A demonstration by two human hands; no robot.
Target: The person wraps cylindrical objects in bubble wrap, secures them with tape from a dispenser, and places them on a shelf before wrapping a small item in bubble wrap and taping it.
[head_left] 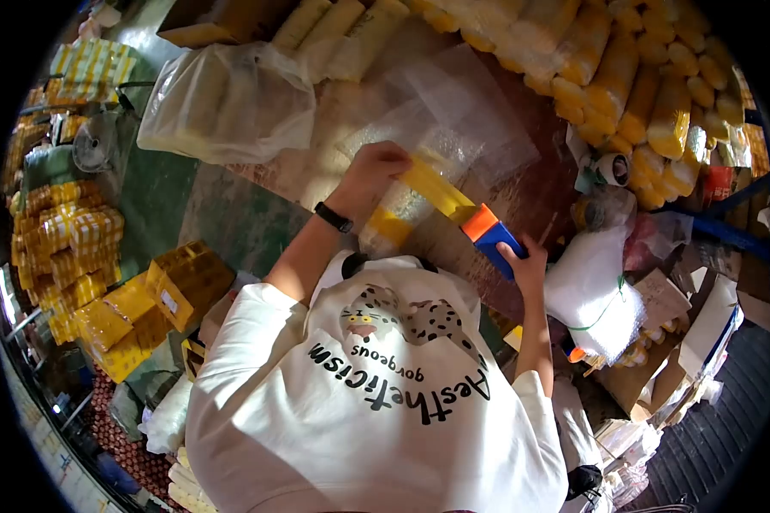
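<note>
My left hand, with a dark watch on its wrist, pinches the end of a strip of yellow tape. The strip stretches taut down to a blue and orange tape dispenser. My right hand is wrapped around the blue body of that dispenser. Beneath the tape, close to my body, lies a clear wrapped bundle with a yellow band across it; my left arm is beside it. Clear plastic sheeting spreads on the table beyond my hands.
A white plastic bag and pale wrapped rolls lie at the back left. Yellow wrapped bundles are piled at the back right. To the right sits a white wrapped roll near open cardboard boxes. Yellow parcels stack at left.
</note>
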